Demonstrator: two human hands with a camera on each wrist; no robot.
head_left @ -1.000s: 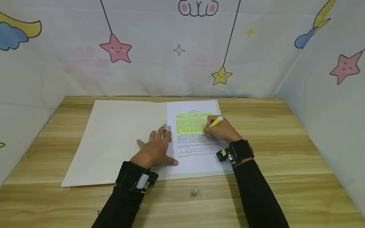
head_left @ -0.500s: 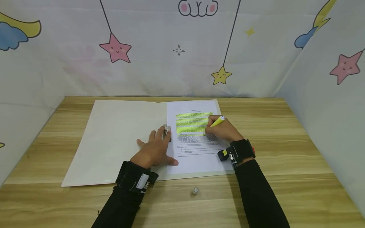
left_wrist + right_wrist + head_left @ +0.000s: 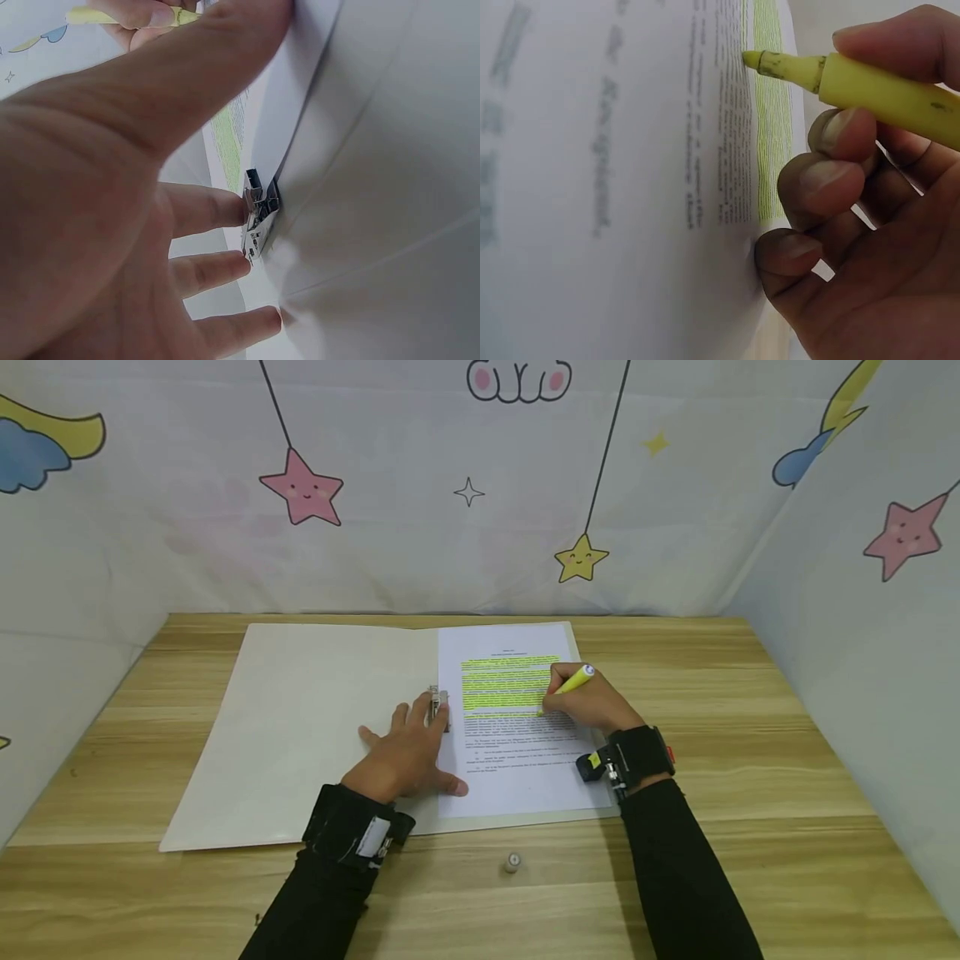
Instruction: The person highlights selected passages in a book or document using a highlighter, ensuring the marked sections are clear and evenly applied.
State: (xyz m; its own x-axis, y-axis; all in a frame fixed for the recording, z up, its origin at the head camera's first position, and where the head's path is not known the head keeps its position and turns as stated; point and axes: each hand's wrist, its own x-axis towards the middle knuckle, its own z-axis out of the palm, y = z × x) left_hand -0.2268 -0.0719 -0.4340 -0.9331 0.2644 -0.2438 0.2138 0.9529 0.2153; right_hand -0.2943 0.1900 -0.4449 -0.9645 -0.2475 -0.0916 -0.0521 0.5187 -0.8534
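My right hand [image 3: 588, 700] pinches a yellow highlighter [image 3: 892, 94] between thumb and fingers, its tip on a line of the printed sheet [image 3: 517, 793]. The upper text on that sheet carries bright yellow marking. An open white folder [image 3: 300, 693] lies under the sheet. My left hand [image 3: 401, 752] rests with spread fingers on the folder and the sheet's left edge, its thumb on the paper. Its fingertips touch or lie close beside a metal clip [image 3: 259, 214] at the folder's spine; contact is hard to tell.
A small grey cap [image 3: 512, 862] stands on the wooden table [image 3: 675, 877] in front of the folder. White walls [image 3: 405, 552] printed with stars and clouds enclose the table at the back and sides. Both wrists wear black camera straps.
The right hand has slid slightly to the right with the highlighter, its tip moving along the same text line. The left hand stays in place.
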